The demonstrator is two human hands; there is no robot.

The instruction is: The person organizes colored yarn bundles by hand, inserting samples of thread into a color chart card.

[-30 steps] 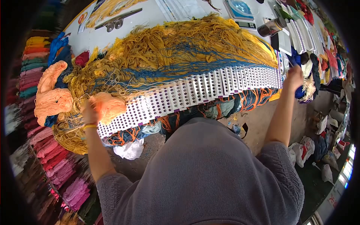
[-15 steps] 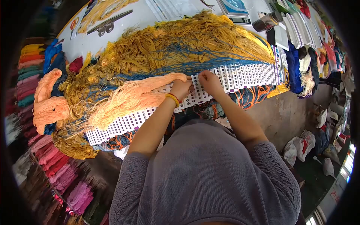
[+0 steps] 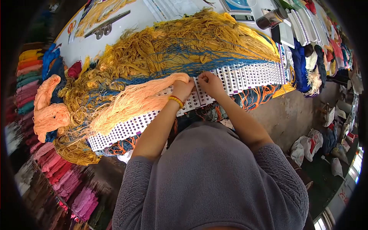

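My left hand, with a yellow beaded bracelet at its wrist, is closed around the upper end of a peach thread skein. The skein's loose strands spread leftward across a row of white cards punched with dark holes. Just to the right, my right hand has its fingers curled together in a pinch over the cards. Whatever is between those fingertips is too small to make out. Blue threads run behind both hands over a large heap of mustard-yellow thread.
Another peach bundle lies at the left end. Orange and teal threads hang below the cards. On the table's far side are scissors, a black clip bar, a scale and a dark bottle.
My right hand has shifted slightly left, closer to my left hand. The left fingers have drawn in against the peach skein's end.
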